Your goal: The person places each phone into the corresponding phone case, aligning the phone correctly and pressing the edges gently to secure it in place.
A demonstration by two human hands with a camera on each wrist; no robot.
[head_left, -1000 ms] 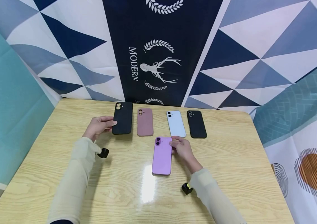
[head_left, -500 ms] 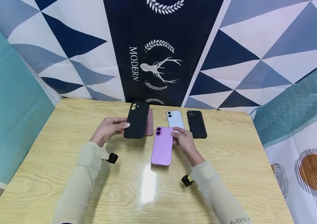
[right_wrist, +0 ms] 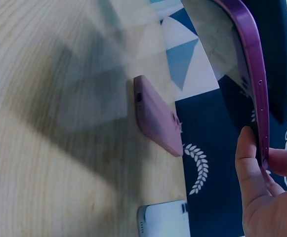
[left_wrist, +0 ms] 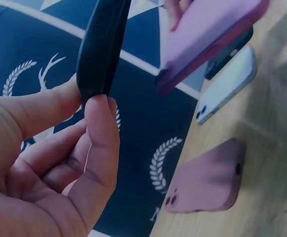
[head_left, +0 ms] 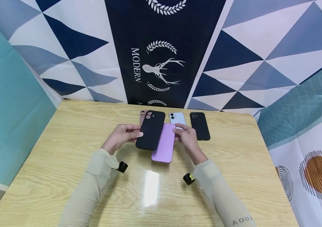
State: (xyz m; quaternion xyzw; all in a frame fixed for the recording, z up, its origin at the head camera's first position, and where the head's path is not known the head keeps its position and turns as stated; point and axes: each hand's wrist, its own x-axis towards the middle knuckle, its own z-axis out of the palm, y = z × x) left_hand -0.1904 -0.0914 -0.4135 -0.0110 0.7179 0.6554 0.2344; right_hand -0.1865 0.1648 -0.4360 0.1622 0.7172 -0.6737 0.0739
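My left hand (head_left: 121, 137) pinches a black phone case (head_left: 151, 131) by its left edge, its camera cutout at the top. My right hand (head_left: 187, 137) pinches a purple phone (head_left: 165, 149) near its upper right edge. Both are lifted above the table. In the head view the case lies across the phone's upper left part and hides its cameras. The left wrist view shows the case (left_wrist: 101, 54) edge-on between thumb and fingers, apart from the purple phone (left_wrist: 207, 37). Seen from the right wrist, the phone's metal side (right_wrist: 259, 84) has the dark case (right_wrist: 278, 59) behind it.
Along the back of the wooden table (head_left: 87, 126) lie a dusty-pink phone case (left_wrist: 207, 177), partly covered in the head view, a white phone (head_left: 177, 117) and another black phone or case (head_left: 200, 126). A patterned cloth (head_left: 161, 69) hangs behind the table.
My left hand has carried the black case rightward, over the pink case and across the purple phone. My right hand has raised the purple phone slightly away from me.
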